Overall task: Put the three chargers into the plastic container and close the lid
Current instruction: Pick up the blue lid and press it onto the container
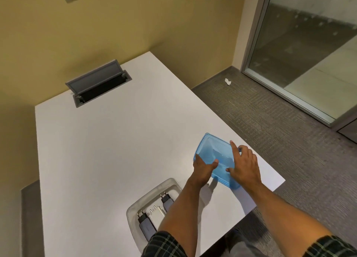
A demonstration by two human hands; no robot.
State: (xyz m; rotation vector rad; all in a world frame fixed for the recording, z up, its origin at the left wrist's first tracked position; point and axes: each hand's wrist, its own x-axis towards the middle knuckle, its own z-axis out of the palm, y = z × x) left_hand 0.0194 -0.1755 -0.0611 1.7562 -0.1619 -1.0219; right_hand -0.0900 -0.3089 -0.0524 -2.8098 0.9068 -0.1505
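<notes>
1. Three chargers are seen lying inside the clear plastic container [133, 208] at the near edge of the white table [96, 150]: a dark charger [145, 223] on the left, a white charger [157, 212] in the middle and a second dark charger [167, 200] on the right, partly hidden by the forearm that crosses above it.

2. Beyond and to the right of the container, near the table's right edge, the blue lid [213, 152] is held between both hands, its near side apparently tilted up off the surface.

3. The left hand [202, 168] is closed on the lid's left edge, thumb pressed on the top face; the fingers beneath cannot be made out.

4. The right hand [245, 164] is spread wide over the lid's right side, index finger extended along the far edge and thumb on top; whether it is pinching or only steadying cannot be told.

5. The lid is judged to be light, thin and somewhat flexible, with a smooth, possibly slippery face; a hold on two opposite rims is judged the surest.

6. The chargers are judged compact, rigid and not fragile, their prongs being the only awkward part.

7. The container is still open; seating the lid squarely and pressing round its rim is judged to be what remains.
</notes>
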